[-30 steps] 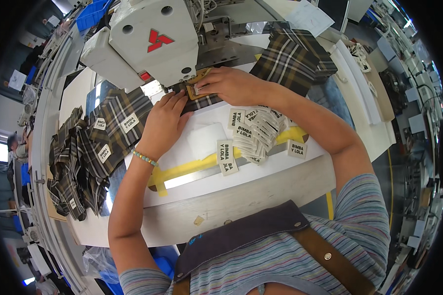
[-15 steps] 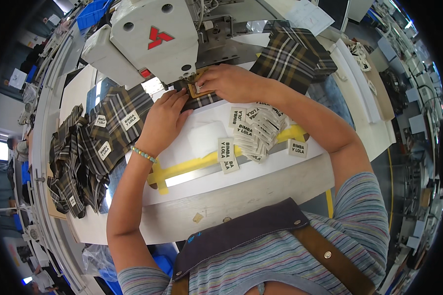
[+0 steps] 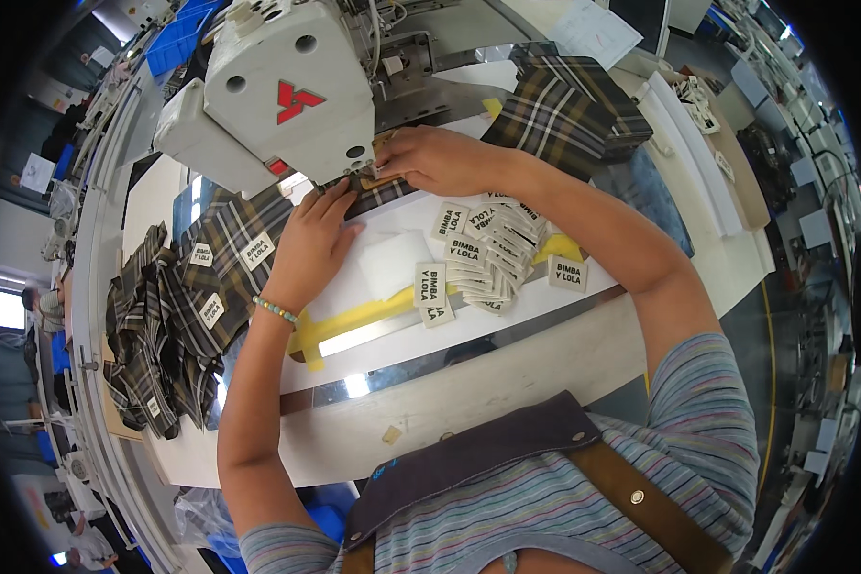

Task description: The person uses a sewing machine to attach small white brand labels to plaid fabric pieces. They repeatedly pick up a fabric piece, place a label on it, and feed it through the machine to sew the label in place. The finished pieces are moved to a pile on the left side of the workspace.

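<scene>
My left hand (image 3: 318,237), a beaded bracelet on its wrist, lies with fingers stretched out on dark plaid fabric (image 3: 392,191) at the sewing machine head (image 3: 292,91). The fingertips reach just below the head. My right hand (image 3: 440,161) is bent over a small brown frame (image 3: 381,180) on the same fabric, its fingers drawn together. Whatever they press or pinch is mostly hidden. Close by my right forearm, a pile of white printed labels (image 3: 493,253) is fanned out on a white work plate (image 3: 354,325) with yellow tape.
Plaid pieces bearing white labels (image 3: 187,306) hang bunched at the left. A stack of plaid pieces (image 3: 574,115) lies at the back right. One label (image 3: 567,274) sits apart from the pile. Paper (image 3: 593,33) and a blue crate (image 3: 177,38) are farther back.
The white work plate and its labels have slid away from me, and a shiny strip now shows along the front. Both hands stay at the fabric; the white piece under my right fingers is less visible.
</scene>
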Action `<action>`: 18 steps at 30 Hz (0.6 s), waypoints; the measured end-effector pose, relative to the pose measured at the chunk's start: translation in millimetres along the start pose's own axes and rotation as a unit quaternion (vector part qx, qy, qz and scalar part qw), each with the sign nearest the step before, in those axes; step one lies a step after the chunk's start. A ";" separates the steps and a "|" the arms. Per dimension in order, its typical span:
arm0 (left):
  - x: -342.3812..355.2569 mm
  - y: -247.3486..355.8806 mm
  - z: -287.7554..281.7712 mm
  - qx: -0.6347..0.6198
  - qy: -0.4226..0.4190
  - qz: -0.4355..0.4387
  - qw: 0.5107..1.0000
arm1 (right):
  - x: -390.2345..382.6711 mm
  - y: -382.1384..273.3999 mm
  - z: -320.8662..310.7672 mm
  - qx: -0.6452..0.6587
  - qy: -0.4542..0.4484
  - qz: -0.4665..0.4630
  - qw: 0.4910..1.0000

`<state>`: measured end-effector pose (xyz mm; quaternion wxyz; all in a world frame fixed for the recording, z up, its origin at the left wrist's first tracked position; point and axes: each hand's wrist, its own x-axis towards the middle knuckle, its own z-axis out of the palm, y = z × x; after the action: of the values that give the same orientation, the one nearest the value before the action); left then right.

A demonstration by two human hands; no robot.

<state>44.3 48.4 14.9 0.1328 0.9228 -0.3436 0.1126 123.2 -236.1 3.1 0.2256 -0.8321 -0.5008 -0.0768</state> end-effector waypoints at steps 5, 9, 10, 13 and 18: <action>-28.3 -7.5 -12.0 0.007 0.033 -0.007 0.999 | -13.4 -12.7 -40.3 0.022 0.035 0.081 0.996; -29.8 -7.8 -15.7 -0.033 0.024 0.001 0.999 | -31.4 11.4 -60.3 -0.115 0.164 0.054 0.978; -27.7 -6.0 -14.3 -0.047 0.021 0.007 0.999 | -32.6 17.9 -58.1 -0.143 0.178 0.051 0.972; -15.1 7.7 -6.7 -0.076 0.029 0.032 0.996 | -32.6 22.0 -54.5 -0.168 0.144 0.049 0.974; 0.2 13.2 5.4 -0.074 0.020 0.047 0.996 | -30.9 25.5 -50.5 -0.211 0.144 0.014 0.967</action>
<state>36.3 37.0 12.0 0.2017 0.8911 -0.3909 0.1114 135.2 -293.8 29.4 0.1159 -0.8482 -0.4235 -0.2963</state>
